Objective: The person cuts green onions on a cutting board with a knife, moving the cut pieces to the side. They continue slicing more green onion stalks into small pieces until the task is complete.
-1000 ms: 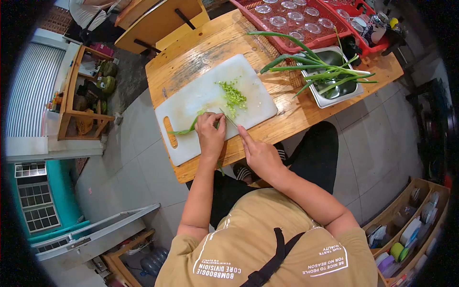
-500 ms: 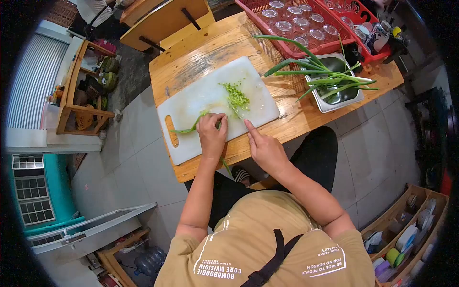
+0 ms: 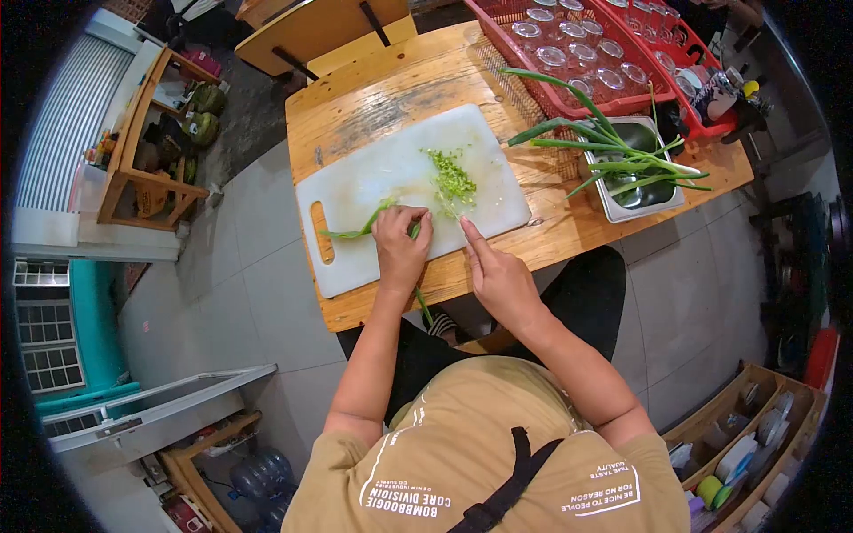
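Note:
My left hand (image 3: pixel 402 247) is closed on green onion stalks (image 3: pixel 349 234) at the near side of a white cutting board (image 3: pixel 342 191). One leaf lies leftward over the board, and another green piece hangs below my wrist past the table edge. In my right hand (image 3: pixel 504 282) is a knife (image 3: pixel 451 208), its thin blade angled up and left over the board. The handle is hidden by my fingers. Just beyond the blade lies a small heap of chopped green onion (image 3: pixel 455 182), with scattered bits around it.
Whole green onions (image 3: pixel 622 149) lie across a metal pan (image 3: pixel 641 214) at the right of the wooden table (image 3: pixel 369 98). Behind it, a red crate (image 3: pixel 533 73) holds several upturned glasses. A second red basket (image 3: pixel 697 124) stands alongside. A wooden chair (image 3: pixel 329 35) is at the far edge.
The camera view has shifted slightly, so the board and pan appear a little further right. Both hands keep nearly the same places and the same holds.

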A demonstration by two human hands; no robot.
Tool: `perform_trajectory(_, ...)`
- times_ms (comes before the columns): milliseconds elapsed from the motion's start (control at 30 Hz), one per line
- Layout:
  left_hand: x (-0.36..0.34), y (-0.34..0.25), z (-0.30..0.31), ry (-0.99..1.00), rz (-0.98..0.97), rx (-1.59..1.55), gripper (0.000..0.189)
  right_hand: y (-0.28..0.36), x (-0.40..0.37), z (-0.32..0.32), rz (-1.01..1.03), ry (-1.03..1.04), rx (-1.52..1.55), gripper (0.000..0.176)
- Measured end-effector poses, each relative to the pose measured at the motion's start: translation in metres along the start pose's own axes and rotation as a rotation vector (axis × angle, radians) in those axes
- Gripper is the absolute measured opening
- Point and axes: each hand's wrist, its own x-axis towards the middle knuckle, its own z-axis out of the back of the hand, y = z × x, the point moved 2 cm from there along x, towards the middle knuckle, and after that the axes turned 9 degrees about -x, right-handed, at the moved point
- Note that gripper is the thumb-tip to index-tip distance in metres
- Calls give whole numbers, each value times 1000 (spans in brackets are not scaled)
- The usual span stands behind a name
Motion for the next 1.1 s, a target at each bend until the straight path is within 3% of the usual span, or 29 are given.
perform_trajectory(467,-4,-2,0,-105,-51,-23,7,1,8,5,31,74,-137,55)
perform_trajectory(933,-6,1,3,-127,-23,-97,7,1,24,14,-96,101,-34,50)
perform_trajectory(1100,-6,4,1,-135,-28,-97,7,-7,26,8,-51,84,-36,51)
